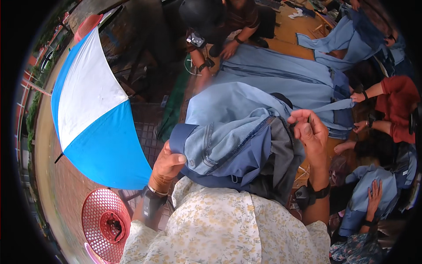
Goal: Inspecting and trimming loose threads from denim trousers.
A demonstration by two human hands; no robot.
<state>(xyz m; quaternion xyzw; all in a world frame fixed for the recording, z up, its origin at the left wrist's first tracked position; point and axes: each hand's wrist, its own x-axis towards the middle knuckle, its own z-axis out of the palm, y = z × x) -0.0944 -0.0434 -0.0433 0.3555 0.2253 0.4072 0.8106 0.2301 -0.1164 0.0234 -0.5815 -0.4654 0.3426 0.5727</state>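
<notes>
A bundle of light blue cloth, with dark seams, a blue-grey band and grey fabric, lies heaped in front of me. My left hand grips the blue band at the bundle's left edge, thumb on top. My right hand is raised at the bundle's right edge, fingers curled and pinched around something small and dark that I cannot make out.
A blue-and-white umbrella and pink perforated baskets stand at the left. A helmeted person handles long blue garments on a yellow surface ahead. Other people work with blue cloth at the right.
</notes>
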